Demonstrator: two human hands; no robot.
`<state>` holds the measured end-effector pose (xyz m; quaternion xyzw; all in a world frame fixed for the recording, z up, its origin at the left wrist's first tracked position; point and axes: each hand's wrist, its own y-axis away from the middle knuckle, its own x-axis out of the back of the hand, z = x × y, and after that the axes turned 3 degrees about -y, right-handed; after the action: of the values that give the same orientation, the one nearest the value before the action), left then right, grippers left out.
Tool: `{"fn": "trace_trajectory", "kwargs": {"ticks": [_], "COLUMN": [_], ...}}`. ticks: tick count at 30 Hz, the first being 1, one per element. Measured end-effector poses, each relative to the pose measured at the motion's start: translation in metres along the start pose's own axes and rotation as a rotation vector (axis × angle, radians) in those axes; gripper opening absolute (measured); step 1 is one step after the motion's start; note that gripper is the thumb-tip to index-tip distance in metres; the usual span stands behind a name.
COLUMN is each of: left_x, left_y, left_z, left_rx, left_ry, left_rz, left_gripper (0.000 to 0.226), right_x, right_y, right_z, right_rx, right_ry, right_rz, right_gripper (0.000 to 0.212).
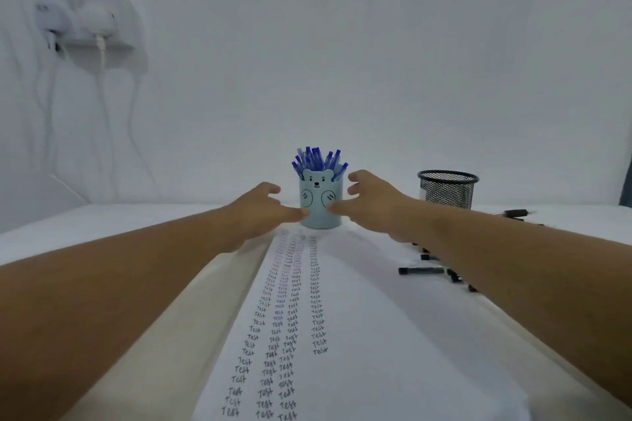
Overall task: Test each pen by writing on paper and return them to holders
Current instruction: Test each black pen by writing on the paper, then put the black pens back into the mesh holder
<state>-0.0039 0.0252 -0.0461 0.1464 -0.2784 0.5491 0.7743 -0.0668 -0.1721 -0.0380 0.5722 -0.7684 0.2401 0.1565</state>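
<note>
A light-blue bear-faced holder (320, 205) stands at the far end of the paper, packed with several blue pens (319, 161). My left hand (261, 207) is just left of it, fingers loosely curved, thumb tip touching its lower side. My right hand (371, 202) mirrors it on the right, thumb against the holder, fingers spread and apart from it. Neither hand holds a pen. A black mesh holder (447, 190) stands to the right. Several black pens (421, 271) lie loose on the table under my right forearm. The white paper (359, 335) carries columns of handwritten "Test".
The table's white cloth (119, 225) runs back to a white wall. On the wall at upper left hangs a white shelf (90, 20) with chargers and dangling cables. One more black pen (514, 213) lies right of the mesh holder.
</note>
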Motion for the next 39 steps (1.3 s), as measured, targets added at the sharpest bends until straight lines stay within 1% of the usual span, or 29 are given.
{"fn": "trace_trajectory", "kwargs": {"ticks": [2,4,6,7,11,14,17,20,23,29,34,36,37,39], "left_x": [-0.004,-0.009,-0.014,-0.015,-0.016,-0.008,0.003,0.007,0.005,0.004,0.004,0.003,0.003,0.002], "left_y": [-0.014,-0.022,-0.030,-0.032,-0.034,-0.022,-0.002,0.016,0.027,0.034,0.032,0.032,0.032,0.035], "left_z": [0.003,0.007,0.009,0.010,0.013,0.020,0.020,0.011,-0.001,-0.015,-0.019,-0.020,-0.020,-0.017], "left_rx": [0.009,-0.002,-0.039,-0.065,-0.103,-0.128,-0.127,-0.139,-0.128,-0.104,-0.127,-0.146,-0.175,-0.293], "left_ry": [0.021,0.064,0.098,0.105,0.177,0.250,0.267,0.248,0.243,0.244,0.243,0.224,0.209,0.202], "left_rz": [-0.011,-0.021,-0.006,0.020,0.169,0.161,0.135,0.146,0.145,0.092,0.083,0.126,0.175,0.306], "left_gripper": [0.090,0.086,0.074,0.067,0.050,0.043,0.047,0.051,0.053,0.056,0.051,0.047,0.044,0.040], "right_x": [-0.007,-0.013,-0.020,-0.020,-0.015,-0.004,0.001,-0.004,-0.014,-0.025,-0.028,-0.028,-0.027,-0.023], "right_y": [-0.015,-0.025,-0.034,-0.035,-0.034,-0.024,-0.006,0.012,0.023,0.031,0.031,0.032,0.032,0.032], "right_z": [0.002,0.007,0.012,0.013,0.009,-0.001,-0.012,-0.016,-0.010,0.005,0.012,0.013,0.012,0.011], "right_rx": [-0.032,-0.028,0.015,0.037,0.087,0.129,0.140,0.149,0.154,0.184,0.187,0.181,0.175,0.165], "right_ry": [-0.040,-0.091,-0.126,-0.129,-0.169,-0.215,-0.215,-0.194,-0.177,-0.170,-0.177,-0.174,-0.168,-0.145], "right_rz": [0.020,0.022,0.046,0.074,0.148,0.148,0.095,0.063,0.060,0.072,0.058,0.056,0.060,0.080], "right_gripper": [0.078,0.065,0.053,0.050,0.047,0.048,0.048,0.047,0.046,0.042,0.042,0.044,0.045,0.048]}}
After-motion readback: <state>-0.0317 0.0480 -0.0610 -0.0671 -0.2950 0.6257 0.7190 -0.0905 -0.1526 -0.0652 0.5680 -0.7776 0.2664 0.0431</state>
